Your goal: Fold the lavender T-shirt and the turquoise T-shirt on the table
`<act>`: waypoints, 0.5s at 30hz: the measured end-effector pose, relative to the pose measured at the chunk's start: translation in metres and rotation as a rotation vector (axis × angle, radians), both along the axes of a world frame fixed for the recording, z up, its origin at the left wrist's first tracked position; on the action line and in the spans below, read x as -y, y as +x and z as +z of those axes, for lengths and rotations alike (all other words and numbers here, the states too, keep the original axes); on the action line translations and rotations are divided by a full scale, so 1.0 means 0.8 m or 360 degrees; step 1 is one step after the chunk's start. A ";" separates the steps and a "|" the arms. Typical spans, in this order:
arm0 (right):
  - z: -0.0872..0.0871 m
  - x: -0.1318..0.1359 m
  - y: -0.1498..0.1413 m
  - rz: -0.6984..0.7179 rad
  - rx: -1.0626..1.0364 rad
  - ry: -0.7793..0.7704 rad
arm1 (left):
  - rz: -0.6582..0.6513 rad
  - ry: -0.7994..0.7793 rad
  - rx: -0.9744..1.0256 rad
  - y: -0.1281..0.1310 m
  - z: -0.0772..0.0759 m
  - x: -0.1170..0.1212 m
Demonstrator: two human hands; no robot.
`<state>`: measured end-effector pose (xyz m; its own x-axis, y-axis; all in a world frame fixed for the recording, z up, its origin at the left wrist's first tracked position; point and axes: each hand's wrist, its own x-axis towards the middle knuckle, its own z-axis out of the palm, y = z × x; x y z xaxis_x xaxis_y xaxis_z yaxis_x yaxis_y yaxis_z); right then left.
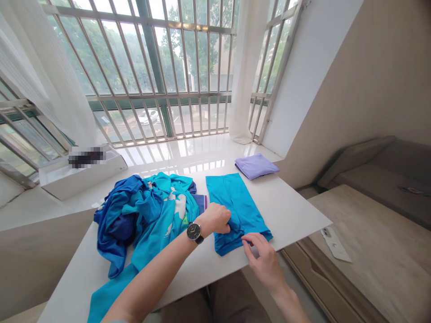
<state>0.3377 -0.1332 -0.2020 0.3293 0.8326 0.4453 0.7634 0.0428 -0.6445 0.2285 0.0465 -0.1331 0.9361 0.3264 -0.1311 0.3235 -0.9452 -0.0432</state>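
Note:
A folded bright blue garment [232, 193] lies flat on the white table, its near end creased and doubled up. My left hand [217, 218], with a black watch on its wrist, is curled on the near left part of that garment, its fingers closed on the cloth. At the near right edge, my right hand [264, 255] pinches the hem between thumb and forefinger. To the left is a loose heap of clothes: a turquoise printed garment [161, 211] and a darker blue garment [116, 224]. A turquoise part hangs toward the near left edge.
A folded lilac garment [257, 166] sits at the far right of the table [296, 215]. On the sill at left is a white box [84, 175] with a blurred item. Beyond are barred windows and white curtains [244, 72]. A phone [336, 244] lies on a lower surface at right.

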 end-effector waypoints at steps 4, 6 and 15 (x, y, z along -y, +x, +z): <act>-0.002 -0.006 0.002 -0.0104 0.0070 -0.0051 | -0.0032 -0.0169 0.0079 -0.007 -0.002 -0.023; -0.005 -0.015 0.008 -0.0197 0.0187 -0.0079 | -0.0030 -0.0330 0.0110 -0.012 -0.002 -0.038; 0.017 -0.058 0.020 -0.0147 0.0256 -0.0529 | -0.0007 -0.0671 0.0097 -0.022 -0.003 -0.061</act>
